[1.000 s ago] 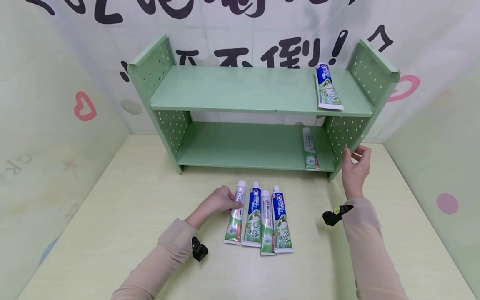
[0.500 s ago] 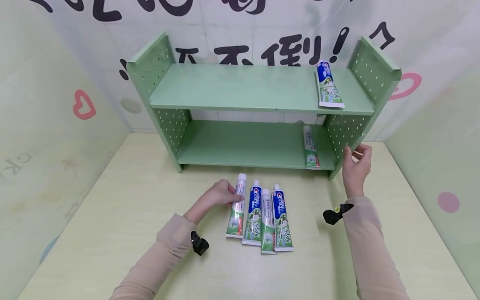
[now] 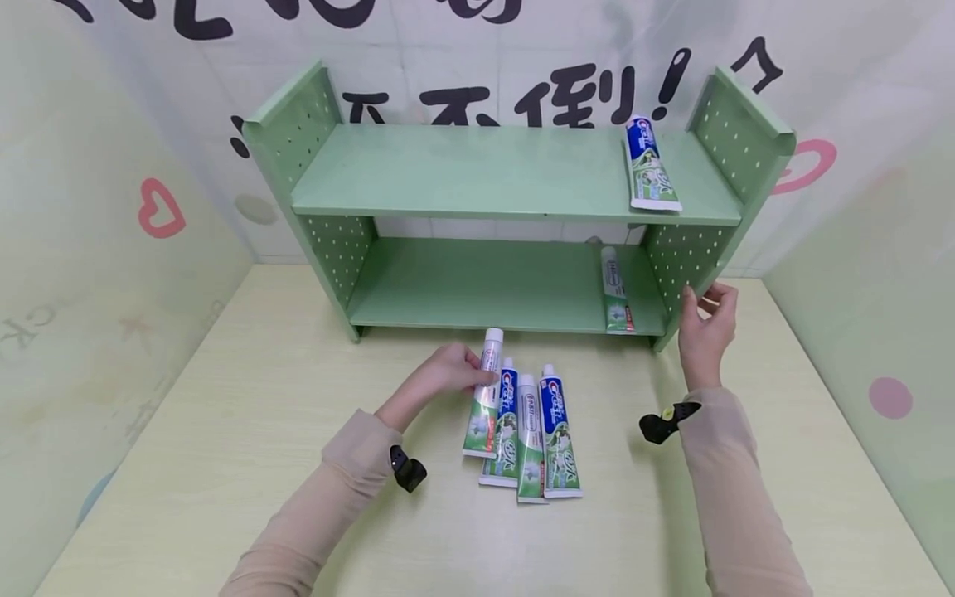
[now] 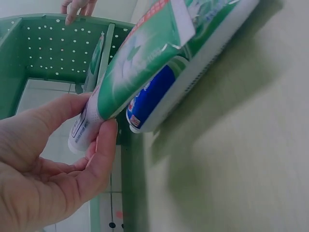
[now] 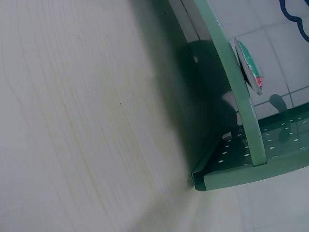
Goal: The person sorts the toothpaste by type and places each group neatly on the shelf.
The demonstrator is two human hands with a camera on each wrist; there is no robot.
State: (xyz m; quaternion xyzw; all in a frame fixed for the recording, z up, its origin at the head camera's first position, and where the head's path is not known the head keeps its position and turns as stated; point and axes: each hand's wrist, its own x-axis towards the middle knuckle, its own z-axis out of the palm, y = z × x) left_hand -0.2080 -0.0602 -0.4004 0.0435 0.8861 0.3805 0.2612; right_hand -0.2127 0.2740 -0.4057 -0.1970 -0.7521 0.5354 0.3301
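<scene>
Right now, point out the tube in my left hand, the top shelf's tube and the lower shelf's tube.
Held tube (image 3: 483, 419), head view: its green part.
Top-shelf tube (image 3: 649, 164), head view: middle of its front.
Lower-shelf tube (image 3: 614, 290), head view: middle of its body.

Place: a small booth-like nook, walled on three sides; home, shop or lab, cannot tell
Back wall: white, with large black characters across it
Right wall: pale green, with a pink dot
Tabletop: pale, running from wall to wall
Green shelf: two levels, toothpaste tubes on both
</scene>
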